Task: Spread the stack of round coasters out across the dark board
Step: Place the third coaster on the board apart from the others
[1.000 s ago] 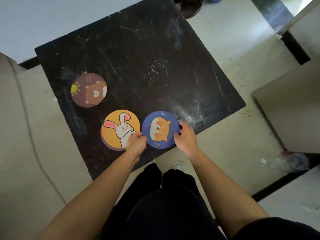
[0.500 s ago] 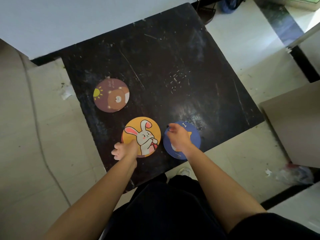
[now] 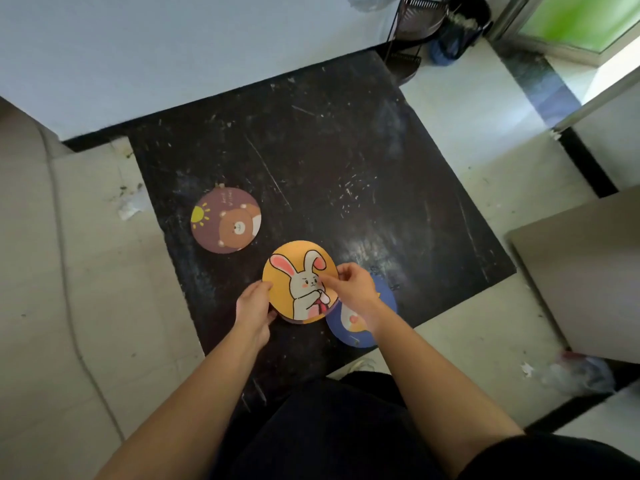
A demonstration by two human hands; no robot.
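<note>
On the dark board (image 3: 311,150) lie three round coasters or piles. A brown bear coaster (image 3: 225,220) rests flat at the left. The yellow rabbit coaster (image 3: 294,275) tops a small stack near the front edge and is tilted up. My right hand (image 3: 349,289) pinches its right rim, thumb on the rabbit's face. My left hand (image 3: 254,304) grips the stack's left side underneath. A blue dog coaster (image 3: 356,327) lies flat to the right, mostly hidden under my right wrist.
A pale wall or panel (image 3: 138,46) borders the board's far side. A wire rack (image 3: 412,32) and a dark bag (image 3: 460,26) stand at the back right. A grey slab (image 3: 581,271) lies to the right, with crumpled plastic (image 3: 575,372) on the floor.
My right hand left the blue dog coaster and moved left onto the yellow rabbit coaster, which is now lifted at a tilt. My left hand closed on the stack's left side.
</note>
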